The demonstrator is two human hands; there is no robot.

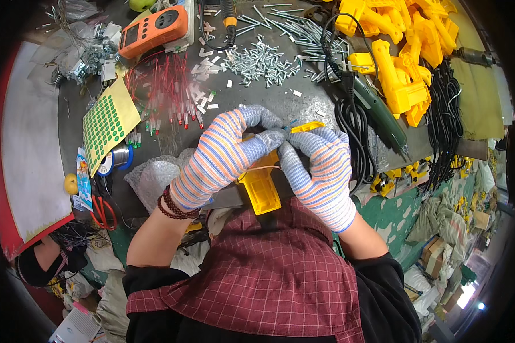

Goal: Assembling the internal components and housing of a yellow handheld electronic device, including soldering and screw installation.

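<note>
Both my hands wear knit gloves striped in blue, orange and white, with grey fingertips. Thumb and fingers of my left hand (223,151) are pinched together, meeting the fingertips of my right hand (323,171) over the near edge of the table. A tiny bluish bit shows at the meeting point; what the fingertips grip is too small and covered to name. Beyond my right fingers a small yellow plastic piece (308,126) sticks out. Under my hands lies a hollow yellow plastic housing (262,193), partly hidden by them. A thin pale orange wire (263,167) crosses above it.
Loose screws (260,62) and longer bolts lie at the far middle. Red-wired indicator lights (180,114), a green-dot sticker sheet (111,119), solder spool (120,159) and orange meter (154,31) are left. A green electric screwdriver (377,108), black cables (443,114) and yellow housings (397,80) are right.
</note>
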